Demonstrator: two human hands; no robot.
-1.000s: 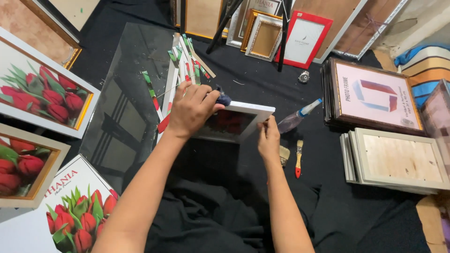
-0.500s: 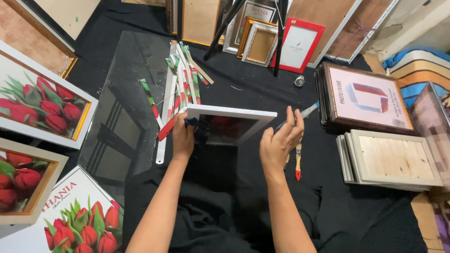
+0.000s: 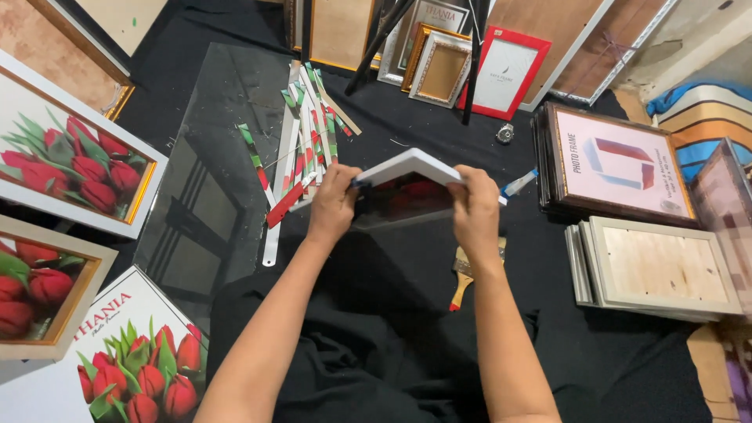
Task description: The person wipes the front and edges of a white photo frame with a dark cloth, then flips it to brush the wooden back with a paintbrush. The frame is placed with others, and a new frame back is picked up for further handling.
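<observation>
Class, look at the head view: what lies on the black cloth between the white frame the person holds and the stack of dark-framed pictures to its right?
In the head view, a blue-capped tube lies between the white frame and the dark-framed stack.

Two bare forearms in view, no sleeves showing up to the frame edge. Left hand (image 3: pixel 335 205) and right hand (image 3: pixel 475 213): no gloves, no rings, no watch or wristband visible. Nails short. Lap below the arms is covered in black cloth, creased and folded, no print or markings on it. Nothing else of the body shows.
</observation>
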